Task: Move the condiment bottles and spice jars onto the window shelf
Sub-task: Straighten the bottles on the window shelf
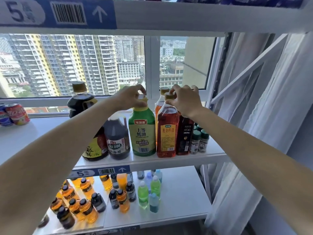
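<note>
On the white window shelf stands a row of condiment bottles. My left hand grips the yellow cap of the green oyster sauce bottle. My right hand pinches the gold cap of the red cooking wine bottle. Left of them stand a dark vinegar jug, a soy sauce bottle with a yellow label and a tall dark bottle. A dark narrow bottle and several small green-capped spice jars stand at the right end. Another orange bottle is behind.
Two soda cans sit at the shelf's far left. The lower shelf holds several drink bottles in orange, dark, green and blue. An upper shelf beam runs overhead. White curtains hang to the right, beside the rack's diagonal brace.
</note>
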